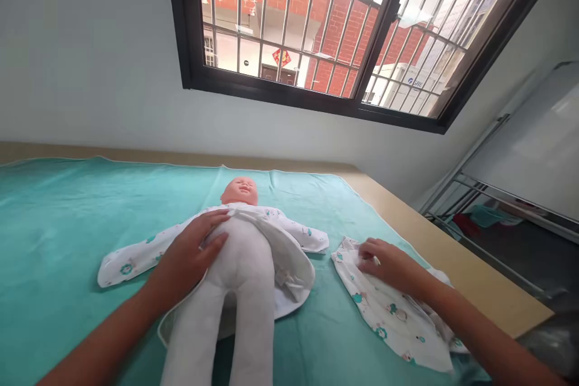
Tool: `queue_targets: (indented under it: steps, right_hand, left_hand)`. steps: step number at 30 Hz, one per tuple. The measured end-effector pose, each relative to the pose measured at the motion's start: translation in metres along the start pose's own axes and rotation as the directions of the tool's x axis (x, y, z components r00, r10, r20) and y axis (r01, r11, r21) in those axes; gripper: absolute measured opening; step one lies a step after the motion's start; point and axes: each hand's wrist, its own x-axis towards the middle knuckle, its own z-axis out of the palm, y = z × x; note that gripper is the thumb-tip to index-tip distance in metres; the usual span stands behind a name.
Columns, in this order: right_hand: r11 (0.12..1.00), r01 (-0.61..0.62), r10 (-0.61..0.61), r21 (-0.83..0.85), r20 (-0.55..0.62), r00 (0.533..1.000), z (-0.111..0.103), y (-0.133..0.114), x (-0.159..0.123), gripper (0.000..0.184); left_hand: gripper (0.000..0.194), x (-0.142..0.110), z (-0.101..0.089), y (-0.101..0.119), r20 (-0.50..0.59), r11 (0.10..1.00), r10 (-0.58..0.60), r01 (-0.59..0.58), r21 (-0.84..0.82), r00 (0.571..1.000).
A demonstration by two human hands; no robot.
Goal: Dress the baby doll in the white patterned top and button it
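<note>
A baby doll (246,247) with a soft white body lies on its back, head away from me and legs toward me. It wears a white printed baby top (298,235), sleeves spread to both sides, the front pulled open around the bare torso. My left hand (194,247) rests on the doll's left-hand side in view, fingers stretched over the torso and the top's edge. To the right lie white baby pants (384,307) with a green print. My right hand (389,262) has its curled fingers closed on their upper edge; the fingertips are partly hidden.
A green cloth (113,205) covers most of the wooden table (493,283), whose right edge is bare wood. Behind it stands a wall with a barred window (294,24). A whiteboard (534,139) on a metal stand is at the right, with a basin (493,215) below.
</note>
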Motion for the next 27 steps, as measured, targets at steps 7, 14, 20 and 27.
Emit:
queue_targets:
  steps: [7, 14, 20, 27]
  right_hand:
    - [0.975, 0.182, -0.176, -0.125, 0.057, 0.983, -0.005, -0.015, 0.007, 0.019]
    - [0.948, 0.047, -0.022, 0.316, -0.079, 0.997, -0.001, -0.067, 0.007, 0.025]
    - [0.862, 0.083, -0.012, 0.499, -0.144, 0.99, 0.011, -0.093, 0.019, 0.027]
    - [0.83, 0.332, -0.213, 0.448, -0.296, 0.931, 0.027, -0.181, 0.097, 0.02]
  left_hand:
    - [0.029, 0.061, 0.012, -0.004, 0.06, 0.979, -0.048, 0.035, 0.201, 0.997]
    - [0.029, 0.075, 0.021, -0.002, 0.067, 0.959, 0.002, -0.021, 0.282, 0.998]
    - [0.024, 0.072, 0.023, -0.001, 0.084, 0.963, -0.019, -0.004, 0.27, 0.996]
    - [0.024, 0.069, 0.021, 0.009, 0.005, 0.982, -0.044, 0.042, 0.181, 0.999]
